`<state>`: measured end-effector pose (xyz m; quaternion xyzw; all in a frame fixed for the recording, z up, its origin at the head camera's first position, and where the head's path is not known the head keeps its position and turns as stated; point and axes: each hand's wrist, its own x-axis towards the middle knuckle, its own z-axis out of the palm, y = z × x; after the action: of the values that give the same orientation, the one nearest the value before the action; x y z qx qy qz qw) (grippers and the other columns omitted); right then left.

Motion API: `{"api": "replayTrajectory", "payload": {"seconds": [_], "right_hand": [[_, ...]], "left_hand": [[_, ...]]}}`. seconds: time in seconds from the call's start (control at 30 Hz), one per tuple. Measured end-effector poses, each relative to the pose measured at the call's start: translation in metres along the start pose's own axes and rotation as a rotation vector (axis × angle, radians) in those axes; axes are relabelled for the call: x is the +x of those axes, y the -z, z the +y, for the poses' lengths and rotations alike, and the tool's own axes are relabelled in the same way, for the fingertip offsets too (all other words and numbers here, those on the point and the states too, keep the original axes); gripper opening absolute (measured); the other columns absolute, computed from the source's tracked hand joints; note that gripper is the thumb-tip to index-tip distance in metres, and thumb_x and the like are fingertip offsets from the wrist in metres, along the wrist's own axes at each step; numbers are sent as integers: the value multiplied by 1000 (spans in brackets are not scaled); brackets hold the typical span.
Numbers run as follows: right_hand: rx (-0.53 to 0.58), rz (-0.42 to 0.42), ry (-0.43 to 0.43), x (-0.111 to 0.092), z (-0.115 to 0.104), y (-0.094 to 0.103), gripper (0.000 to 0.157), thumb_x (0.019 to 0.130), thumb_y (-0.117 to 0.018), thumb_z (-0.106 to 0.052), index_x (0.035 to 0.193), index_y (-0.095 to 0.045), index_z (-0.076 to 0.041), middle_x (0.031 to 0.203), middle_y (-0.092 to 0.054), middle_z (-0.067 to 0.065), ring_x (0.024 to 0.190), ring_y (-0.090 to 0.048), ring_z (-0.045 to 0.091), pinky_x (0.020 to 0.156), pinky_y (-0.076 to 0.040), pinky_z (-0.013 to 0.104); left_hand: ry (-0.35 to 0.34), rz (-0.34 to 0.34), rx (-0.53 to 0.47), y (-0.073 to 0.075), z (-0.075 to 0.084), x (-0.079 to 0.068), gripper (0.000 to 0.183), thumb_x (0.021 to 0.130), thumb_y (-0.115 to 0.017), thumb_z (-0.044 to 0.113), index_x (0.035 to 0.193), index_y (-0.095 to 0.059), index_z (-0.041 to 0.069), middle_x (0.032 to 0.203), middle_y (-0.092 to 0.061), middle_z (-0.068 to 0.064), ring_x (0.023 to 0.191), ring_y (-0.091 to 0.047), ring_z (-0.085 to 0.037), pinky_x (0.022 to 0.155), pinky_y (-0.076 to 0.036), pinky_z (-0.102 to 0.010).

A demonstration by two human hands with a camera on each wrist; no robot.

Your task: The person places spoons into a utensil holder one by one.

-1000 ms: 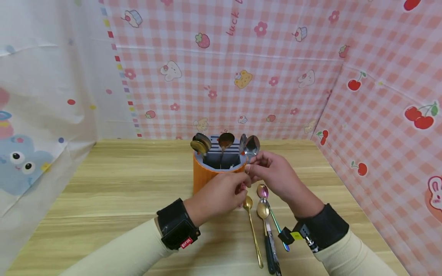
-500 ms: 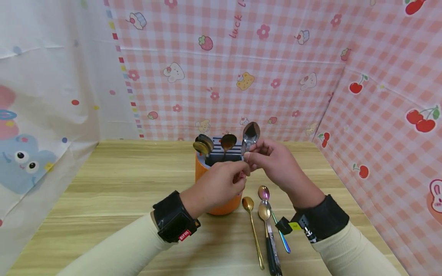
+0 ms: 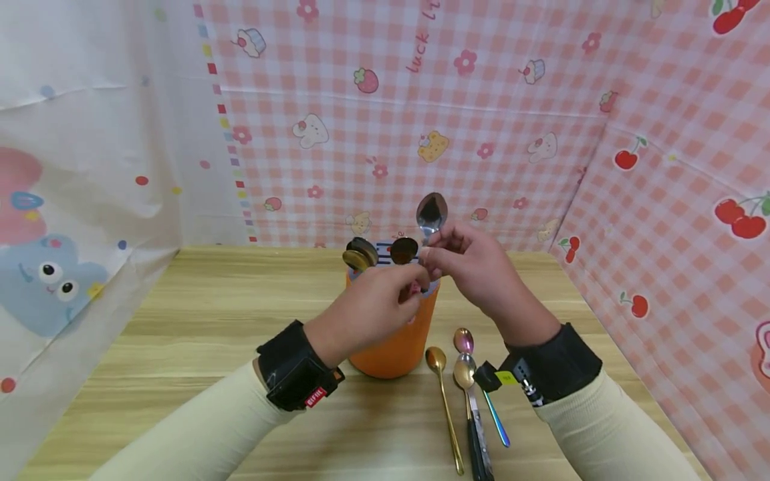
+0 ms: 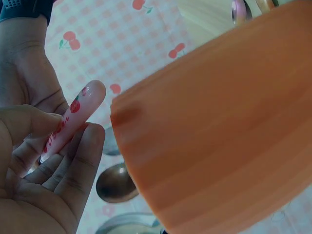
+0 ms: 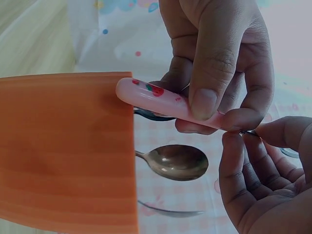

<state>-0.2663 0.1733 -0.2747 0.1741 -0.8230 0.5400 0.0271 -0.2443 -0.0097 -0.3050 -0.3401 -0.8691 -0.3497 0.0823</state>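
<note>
A spoon (image 3: 432, 212) with a silver bowl and a pink strawberry-print handle (image 5: 156, 97) is held bowl-up between both hands. My left hand (image 3: 367, 304) pinches the pink handle between thumb and fingers. Just above, the fingertips of my right hand (image 3: 475, 267) pinch its thin neck below the bowl. Both hands are at the near right rim of an orange cutlery holder (image 3: 385, 347), which stands upright. In the left wrist view the handle's rounded end is apart from the rim. Other spoons (image 3: 404, 250) stand in the holder, bowls up; the left hand hides part of its top.
On the wooden table (image 3: 240, 314), right of the holder, lie a long gold spoon (image 3: 437, 361), a rainbow-coloured spoon (image 3: 464, 341), and a gold-bowled spoon (image 3: 464, 373) beside dark and patterned handles. A pink checked cloth (image 3: 337, 160) hangs behind and to the right, white cloth to the left.
Both hands have risen, lifting the silver-bowled spoon from beside the holder's right rim to above it. The holder's front shows more now. The spoons on the table stay put.
</note>
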Motion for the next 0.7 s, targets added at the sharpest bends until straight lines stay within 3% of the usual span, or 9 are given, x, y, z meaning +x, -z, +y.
{"api": "replayTrajectory", "payload": {"seconds": [0.2, 0.43, 0.7], "right_hand": [[-25, 2, 38, 8, -8, -3, 15, 95, -64, -17, 100, -60, -4, 82, -65, 15, 76, -63, 31, 70, -53, 41], [-49, 9, 71, 18, -16, -6, 18, 96, -64, -19, 103, -59, -4, 88, -66, 14, 75, -63, 27, 72, -55, 45], [-22, 0, 100, 25, -18, -15, 17, 96, -65, -18, 103, -58, -4, 94, -68, 14, 79, -65, 26, 76, -55, 50]], "left_hand": [[18, 21, 16, 10, -3, 2, 10, 97, -58, 11, 104, -63, 16, 77, -57, 2, 64, -52, -10, 53, -43, -23], [-2, 76, 43, 18, -8, 4, 12, 96, -57, 9, 101, -61, 20, 73, -53, 1, 61, -47, -10, 51, -38, -23], [-15, 111, 73, 22, -18, 3, 13, 96, -57, 7, 103, -65, 15, 81, -55, 2, 70, -48, -12, 57, -40, -26]]}}
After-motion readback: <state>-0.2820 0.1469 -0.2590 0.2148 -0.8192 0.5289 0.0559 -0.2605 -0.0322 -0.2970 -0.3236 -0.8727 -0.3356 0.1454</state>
